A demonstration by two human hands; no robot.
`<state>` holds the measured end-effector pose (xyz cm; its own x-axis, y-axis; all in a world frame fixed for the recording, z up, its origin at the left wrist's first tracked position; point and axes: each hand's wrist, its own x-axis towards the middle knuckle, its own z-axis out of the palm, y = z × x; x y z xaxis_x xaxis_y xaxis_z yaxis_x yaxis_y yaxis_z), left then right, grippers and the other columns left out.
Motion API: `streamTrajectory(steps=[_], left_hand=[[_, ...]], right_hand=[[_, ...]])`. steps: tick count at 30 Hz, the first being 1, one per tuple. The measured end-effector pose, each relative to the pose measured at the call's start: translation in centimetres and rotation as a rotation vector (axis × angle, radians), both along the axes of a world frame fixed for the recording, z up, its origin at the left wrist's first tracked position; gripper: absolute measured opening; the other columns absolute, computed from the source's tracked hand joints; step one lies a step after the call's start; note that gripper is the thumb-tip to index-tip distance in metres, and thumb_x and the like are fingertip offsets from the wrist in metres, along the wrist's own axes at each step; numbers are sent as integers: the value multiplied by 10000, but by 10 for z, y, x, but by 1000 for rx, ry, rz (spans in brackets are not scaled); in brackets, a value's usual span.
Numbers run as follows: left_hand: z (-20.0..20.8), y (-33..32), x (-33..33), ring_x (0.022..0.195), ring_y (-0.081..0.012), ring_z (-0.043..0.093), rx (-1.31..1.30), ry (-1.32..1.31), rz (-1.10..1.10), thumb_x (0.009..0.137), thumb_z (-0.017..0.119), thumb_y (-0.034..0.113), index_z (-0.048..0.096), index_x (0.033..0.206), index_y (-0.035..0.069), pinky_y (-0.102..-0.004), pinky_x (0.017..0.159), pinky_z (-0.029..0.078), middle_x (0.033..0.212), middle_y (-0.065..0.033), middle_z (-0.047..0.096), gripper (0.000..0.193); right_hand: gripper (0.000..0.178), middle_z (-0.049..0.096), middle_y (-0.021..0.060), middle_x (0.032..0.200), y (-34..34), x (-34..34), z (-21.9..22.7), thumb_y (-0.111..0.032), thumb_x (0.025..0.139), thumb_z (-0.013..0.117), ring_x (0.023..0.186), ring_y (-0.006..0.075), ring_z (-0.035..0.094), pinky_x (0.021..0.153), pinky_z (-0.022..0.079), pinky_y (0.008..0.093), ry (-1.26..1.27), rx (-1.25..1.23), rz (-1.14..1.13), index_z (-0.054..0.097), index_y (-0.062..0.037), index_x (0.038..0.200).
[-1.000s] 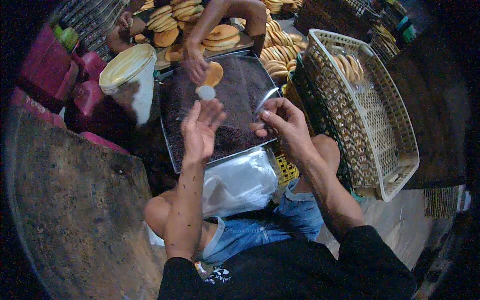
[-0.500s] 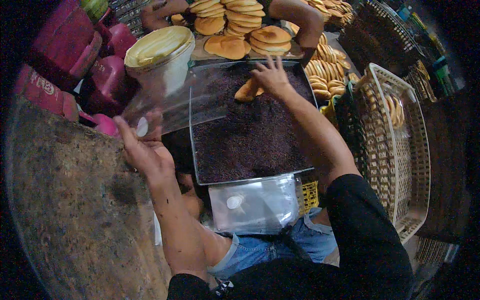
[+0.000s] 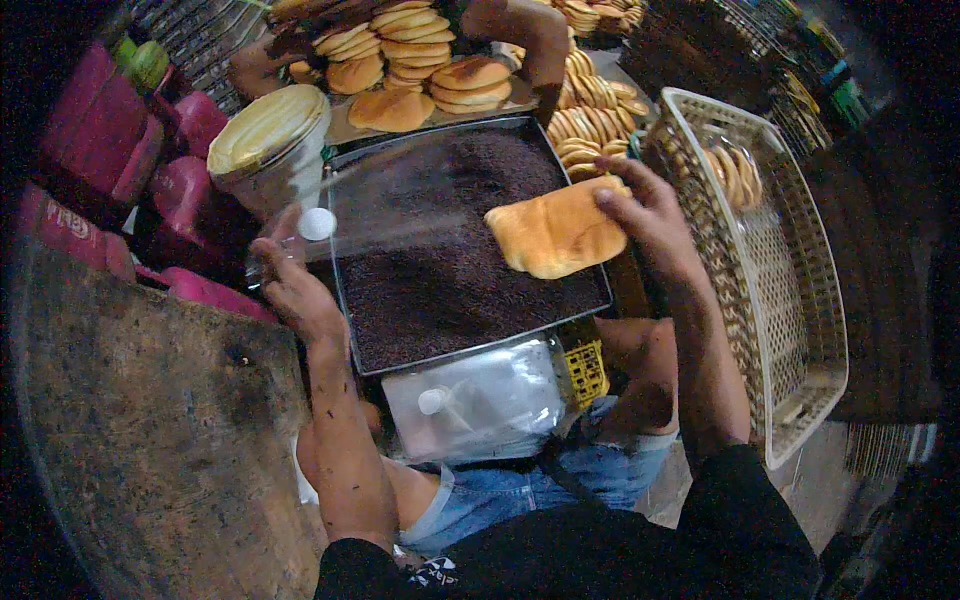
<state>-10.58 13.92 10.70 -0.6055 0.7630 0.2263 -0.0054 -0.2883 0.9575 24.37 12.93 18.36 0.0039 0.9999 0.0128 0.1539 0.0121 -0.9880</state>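
Note:
My right hand (image 3: 655,215) grips a flat golden bun (image 3: 555,232) by its right end, thumb on top. The bun is above the right part of a shallow metal tray (image 3: 341,318) spread with dark brown sprinkles (image 3: 430,285). To the tray's left, my left hand (image 3: 303,298) is closed on a clear plastic bag (image 3: 400,215) with a round white label (image 3: 318,224). The bag stretches rightward over the sprinkles. A stack of clear bags (image 3: 490,395) lies on my lap in front of the tray.
A tub of pale cream (image 3: 272,135) stands at back left. Beyond the tray are stacked buns (image 3: 415,40) and another person's arm (image 3: 535,45). A beige plastic crate (image 3: 795,330) with bagged buns (image 3: 735,178) is at right, a worn wooden board (image 3: 165,420) at left.
My right hand has lifted the bun from the sprinkles and brought it nearer and to the right. My left hand still holds the bag. The view has shifted somewhat.

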Motion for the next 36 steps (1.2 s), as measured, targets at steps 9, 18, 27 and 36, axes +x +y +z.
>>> streamTrajectory(steps=[9, 18, 27, 36], left_hand=[[-2, -40, 95, 1285, -300, 506, 104, -243, -609, 1041, 281, 548, 251, 1542, 49, -434, 1118, 370, 1512, -151, 398, 708], [-21, -39, 72, 1236, -248, 557, 162, -1076, -674, 944, 686, 215, 381, 1440, 78, -411, 1071, 441, 1376, -96, 525, 598], [-58, -31, 99, 920, -309, 688, 151, -185, -587, 1025, 475, 445, 233, 1486, 23, -410, 851, 546, 1146, -167, 640, 670], [-121, -95, 117, 569, -284, 670, -1019, 1270, -1442, 757, 693, 695, 702, 583, 26, -403, 604, 525, 570, -134, 649, 691]], right_hand=[[393, 692, 134, 1067, -15, -36, 3, -214, 932, 660, 930, 168, 667, 831, 531, 286, 82, 31, -91, 593, 38, 1225], [441, 490, 198, 1391, -46, -102, -12, -87, 815, 737, 1326, 370, 452, 1110, 345, 449, -601, 939, -23, 543, -7, 1202], [542, 661, 239, 1054, -4, -79, 15, -259, 870, 648, 1009, 434, 645, 848, 530, 540, -1026, 222, 351, 435, -44, 1319], [615, 675, 166, 1173, 61, 292, 74, -321, 786, 727, 1040, 305, 669, 875, 520, 437, -1386, 51, -585, 536, -56, 1307]])
